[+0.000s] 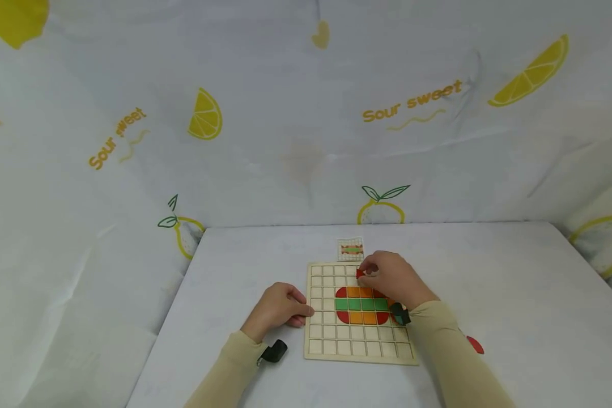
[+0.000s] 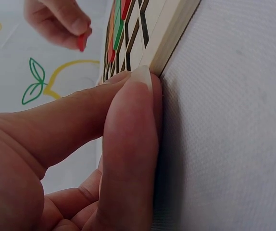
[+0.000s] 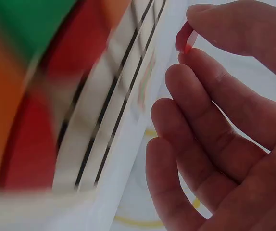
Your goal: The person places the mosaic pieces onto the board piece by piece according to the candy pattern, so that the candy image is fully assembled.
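Observation:
A square wooden grid board (image 1: 331, 350) lies on the table, its middle cells filled with red, orange and green (image 1: 354, 305) pieces. My left hand (image 1: 280, 307) is at the board's left edge, thumb tip on the rim and index finger bent beside it, holding the edge. Over the board's far part, my right hand (image 1: 392, 277) pinches a small red piece (image 3: 185, 37) between thumb and index finger. The other fingers of that hand are loosely bent, as the right wrist view shows. My right hand and forearm hide the board's right side.
Just beyond the board lies a small pattern card (image 1: 351, 249) with a similar coloured design. A loose red piece (image 1: 475, 344) is on the white table (image 1: 520, 294), right of my right forearm. Behind rises a white backdrop (image 1: 275, 170) printed with lemons.

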`<state>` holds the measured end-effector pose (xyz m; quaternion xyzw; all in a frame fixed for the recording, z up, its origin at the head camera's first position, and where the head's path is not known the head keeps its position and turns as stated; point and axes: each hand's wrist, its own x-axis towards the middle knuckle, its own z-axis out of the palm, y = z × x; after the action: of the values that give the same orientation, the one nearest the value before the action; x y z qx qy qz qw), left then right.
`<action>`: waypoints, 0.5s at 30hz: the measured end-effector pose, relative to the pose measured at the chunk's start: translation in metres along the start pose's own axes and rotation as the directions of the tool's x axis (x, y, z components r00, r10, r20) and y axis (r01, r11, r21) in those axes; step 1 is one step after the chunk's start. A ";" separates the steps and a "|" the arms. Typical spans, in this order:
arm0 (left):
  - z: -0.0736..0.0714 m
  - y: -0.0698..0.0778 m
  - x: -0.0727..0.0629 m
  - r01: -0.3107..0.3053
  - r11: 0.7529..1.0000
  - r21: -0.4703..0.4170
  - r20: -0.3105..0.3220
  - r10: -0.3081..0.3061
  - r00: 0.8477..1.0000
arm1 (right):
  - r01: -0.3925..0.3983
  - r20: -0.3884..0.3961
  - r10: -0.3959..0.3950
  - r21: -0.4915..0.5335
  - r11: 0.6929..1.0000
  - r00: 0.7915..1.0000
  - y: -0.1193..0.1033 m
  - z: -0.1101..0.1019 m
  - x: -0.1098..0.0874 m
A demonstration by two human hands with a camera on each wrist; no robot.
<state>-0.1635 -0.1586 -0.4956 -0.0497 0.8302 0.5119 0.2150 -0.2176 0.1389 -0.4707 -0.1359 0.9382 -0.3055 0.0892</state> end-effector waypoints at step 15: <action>-0.004 0.001 -0.002 -0.023 1.000 -0.011 -0.004 0.023 1.000 | 0.090 0.014 -0.089 -0.082 0.993 0.996 -0.054 0.047 0.011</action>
<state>-0.1629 -0.1614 -0.4921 -0.0425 0.8282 0.5190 0.2072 -0.2054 0.0680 -0.4772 -0.1829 0.9426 -0.2694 0.0744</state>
